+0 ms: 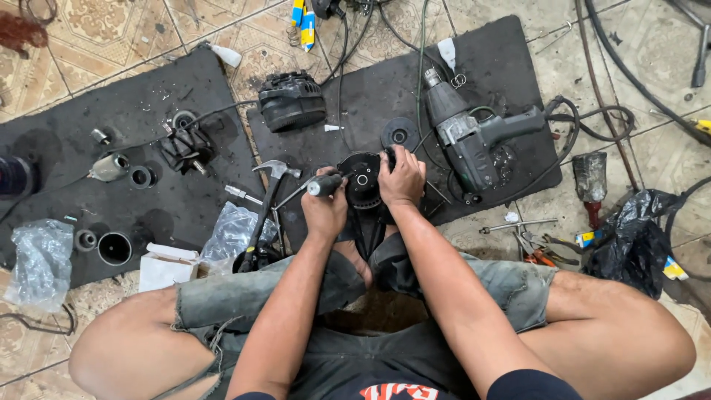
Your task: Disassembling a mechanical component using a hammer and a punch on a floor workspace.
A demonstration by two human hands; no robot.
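I sit cross-legged on a tiled floor. My left hand point(324, 206) is closed around the dark handle of a screwdriver point(323, 185) whose shaft points left and down, away from the part. My right hand point(402, 178) grips the right side of a round black alternator part point(362, 181) with a central hole, resting on a black rubber mat point(489, 59) just beyond my feet. The part's right half is hidden under my fingers.
A grey power drill point(466, 133) lies right of the part. A claw hammer point(265, 207), a second alternator housing point(291, 101), a pulley point(400, 135), plastic bags, a small white box point(167, 264), metal sleeves, pliers point(539, 252) and cables lie around on the mats and floor.
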